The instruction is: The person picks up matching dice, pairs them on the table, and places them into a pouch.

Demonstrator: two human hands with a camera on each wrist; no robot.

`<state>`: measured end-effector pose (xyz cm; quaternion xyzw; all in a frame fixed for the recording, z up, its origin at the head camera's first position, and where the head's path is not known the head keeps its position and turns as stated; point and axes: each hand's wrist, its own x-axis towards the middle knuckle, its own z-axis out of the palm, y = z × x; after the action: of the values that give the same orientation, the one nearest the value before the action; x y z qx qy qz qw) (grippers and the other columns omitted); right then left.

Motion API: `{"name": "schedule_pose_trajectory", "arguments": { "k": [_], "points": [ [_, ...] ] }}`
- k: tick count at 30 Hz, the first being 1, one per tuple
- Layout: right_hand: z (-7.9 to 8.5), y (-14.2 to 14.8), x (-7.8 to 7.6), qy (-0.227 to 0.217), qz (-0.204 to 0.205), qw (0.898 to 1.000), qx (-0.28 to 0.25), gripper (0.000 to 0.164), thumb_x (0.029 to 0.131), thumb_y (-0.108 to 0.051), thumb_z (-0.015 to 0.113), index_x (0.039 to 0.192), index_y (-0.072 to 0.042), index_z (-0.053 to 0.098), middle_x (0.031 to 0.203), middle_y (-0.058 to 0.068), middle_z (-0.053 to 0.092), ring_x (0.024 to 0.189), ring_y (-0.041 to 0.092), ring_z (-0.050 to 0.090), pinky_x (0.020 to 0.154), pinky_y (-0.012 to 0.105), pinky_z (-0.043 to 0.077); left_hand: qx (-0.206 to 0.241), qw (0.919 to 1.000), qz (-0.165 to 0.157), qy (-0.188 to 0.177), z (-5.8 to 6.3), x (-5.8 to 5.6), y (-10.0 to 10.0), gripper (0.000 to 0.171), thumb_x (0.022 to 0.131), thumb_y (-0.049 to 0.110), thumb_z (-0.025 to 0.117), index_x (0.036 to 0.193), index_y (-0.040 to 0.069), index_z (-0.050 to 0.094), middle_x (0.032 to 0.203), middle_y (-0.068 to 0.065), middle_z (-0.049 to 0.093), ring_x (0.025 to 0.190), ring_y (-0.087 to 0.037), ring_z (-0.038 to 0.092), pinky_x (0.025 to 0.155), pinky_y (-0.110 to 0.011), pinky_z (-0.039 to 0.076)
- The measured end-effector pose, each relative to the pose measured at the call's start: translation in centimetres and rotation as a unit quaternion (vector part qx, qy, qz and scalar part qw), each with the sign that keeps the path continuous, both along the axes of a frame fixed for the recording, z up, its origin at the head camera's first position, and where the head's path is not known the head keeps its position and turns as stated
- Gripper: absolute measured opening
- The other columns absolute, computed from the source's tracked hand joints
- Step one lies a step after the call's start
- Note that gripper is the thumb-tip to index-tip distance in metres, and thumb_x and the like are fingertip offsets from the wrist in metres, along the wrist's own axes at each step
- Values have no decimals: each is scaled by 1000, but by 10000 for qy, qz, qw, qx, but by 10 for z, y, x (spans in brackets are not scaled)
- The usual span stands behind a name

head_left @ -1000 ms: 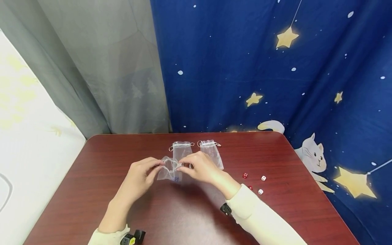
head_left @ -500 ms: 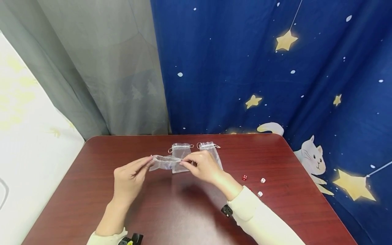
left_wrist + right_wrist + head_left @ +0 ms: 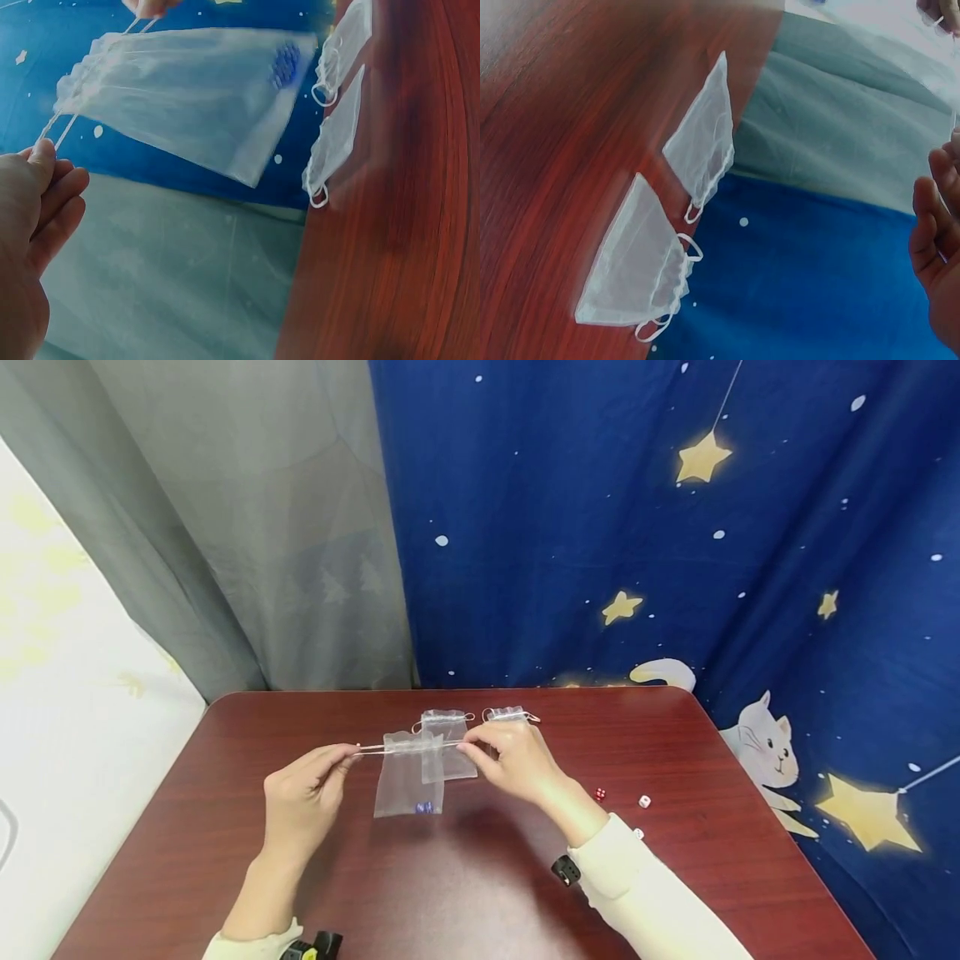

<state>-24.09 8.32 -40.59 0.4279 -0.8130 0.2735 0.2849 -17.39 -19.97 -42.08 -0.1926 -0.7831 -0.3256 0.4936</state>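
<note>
A sheer white drawstring pouch [image 3: 399, 781] hangs upright between my hands, its mouth gathered. Blue dice [image 3: 424, 807] lie in its lower right corner; the left wrist view shows the dice [image 3: 285, 66] through the mesh. My left hand [image 3: 303, 797] pinches the drawstring loops [image 3: 370, 749] on the left side, thumb against forefinger. On the right, my right hand [image 3: 517, 764] pinches the opposite cord end. The cords are stretched straight between both hands, and the pouch [image 3: 180, 97] hangs clear of the table in the left wrist view.
Two more mesh pouches lie flat behind: one pouch [image 3: 453, 767] partly covered by the held one, another pouch [image 3: 507, 714] mostly behind my right hand. A red die [image 3: 600, 794] and white dice [image 3: 645, 802] sit right on the brown table [image 3: 450, 893]. Curtains [image 3: 525, 527] stand behind.
The pouch's mouth was spread, then flattened, and is now drawn together along the cords. My left hand has moved left, my right slightly right; the pouch now hangs down with its dice visible.
</note>
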Motion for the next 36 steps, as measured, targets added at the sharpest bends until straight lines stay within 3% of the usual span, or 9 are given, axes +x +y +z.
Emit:
{"name": "schedule_pose_trajectory", "arguments": {
  "k": [12, 22, 25, 27, 29, 33, 36],
  "points": [
    [-5, -2, -12, 60, 0, 10000, -55, 5, 87, -18, 80, 86, -15, 75, 74, -7, 69, 58, 10, 57, 56, 29, 48, -148, 9985, 527, -28, -6, 0, -35, 13, 78, -6, 79, 88, 2, 80, 83, -5, 77, 69, -25, 72, 82, -1, 41],
    [-13, -33, -20, 46, 120, 9995, 285, 6, 90, -22, 78, 90, -16, 77, 79, -7, 71, 63, 6, 60, 57, 25, 49, -171, 9955, 887, -274, -10, 5, -64, 14, 78, -7, 80, 90, 2, 80, 85, -7, 77, 70, -29, 72, 83, 1, 37],
    [-15, -46, -23, -97, 200, 9984, 519, 6, 92, -20, 76, 94, -15, 77, 82, -5, 72, 65, 8, 62, 59, 26, 50, -97, 9945, 980, -344, -13, 6, -74, 16, 78, -9, 80, 91, 1, 80, 86, -9, 77, 85, -4, 72, 84, 2, 36],
    [-15, -54, -26, -198, 201, 9971, 706, 7, 93, -20, 75, 97, -15, 77, 83, -4, 72, 66, 9, 63, 59, 27, 51, -57, 9942, 1012, -366, -15, 6, -81, 17, 77, -9, 80, 91, 0, 80, 87, -10, 77, 93, 14, 64, 84, 2, 36],
    [-16, -62, -28, -325, 157, 9951, 923, 10, 94, -22, 74, 101, -15, 76, 87, -3, 72, 69, 9, 64, 59, 29, 52, -36, 9937, 1049, -400, -17, 6, -88, 18, 77, -9, 80, 92, 0, 80, 87, -11, 77, 97, 22, 56, 85, 2, 35],
    [-20, -75, -32, -608, -29, 9882, 1408, 18, 96, -29, 71, 109, -17, 74, 97, -3, 71, 76, 7, 66, 63, 31, 54, -211, 9910, 1172, -609, -19, 4, -99, 16, 78, -5, 82, 94, -2, 79, 87, -14, 77, 86, -12, 74, 87, 3, 33],
    [-23, -83, -36, -661, -175, 9818, 1772, 24, 96, -33, 69, 114, -17, 72, 100, -3, 69, 80, 10, 66, 65, 31, 54, -302, 9897, 1151, -801, -21, -1, -104, 16, 79, -6, 81, 94, -4, 78, 87, -16, 76, 77, -35, 73, 88, 4, 31]
  ]
}}
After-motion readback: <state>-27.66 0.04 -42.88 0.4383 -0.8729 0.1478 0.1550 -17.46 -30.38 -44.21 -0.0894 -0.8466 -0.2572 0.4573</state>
